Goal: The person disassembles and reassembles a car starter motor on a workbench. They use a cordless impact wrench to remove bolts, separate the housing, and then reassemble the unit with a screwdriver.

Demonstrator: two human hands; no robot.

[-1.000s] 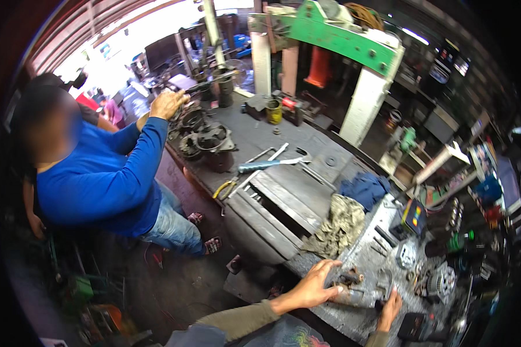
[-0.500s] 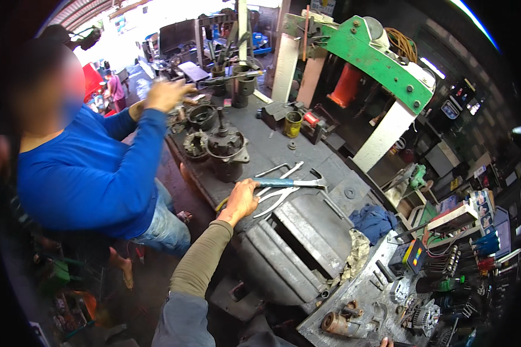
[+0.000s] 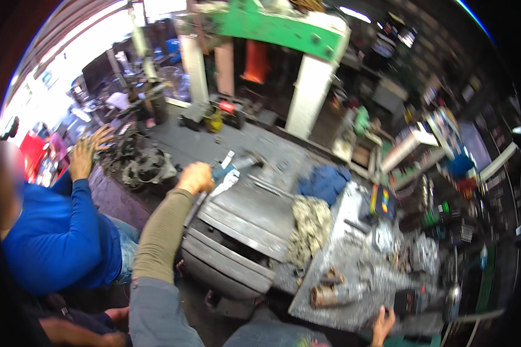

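Note:
My left hand (image 3: pixel 197 176) is closed around the blue handle of a hammer (image 3: pixel 250 159). The hammer's head points right, above the dark bench top (image 3: pixel 179 132). Beneath and beside its handle are pliers (image 3: pixel 229 180), blurred by motion. Just in front of them stands a large rounded grey metal casing (image 3: pixel 246 214) with a dark slot across it. At the lower right my right hand (image 3: pixel 382 324) shows with its fingers apart, seemingly holding nothing. It is beside the front edge of a worn metal worktop (image 3: pixel 353 309), nearest to a rusty cylindrical part (image 3: pixel 326 296).
A co-worker in a blue top (image 3: pixel 58 237) stands at the left, hands raised near greasy motor parts (image 3: pixel 145 165). A blue cloth (image 3: pixel 324 183) and a patterned rag (image 3: pixel 309 226) lie right of the casing. A green and white press frame (image 3: pixel 278 29) rises behind, near a yellow can (image 3: pixel 213 118).
The view has swung right, so the bench appears further left. My left hand still grips the hammer. More of my right hand has come into sight. The co-worker's hands are now apart.

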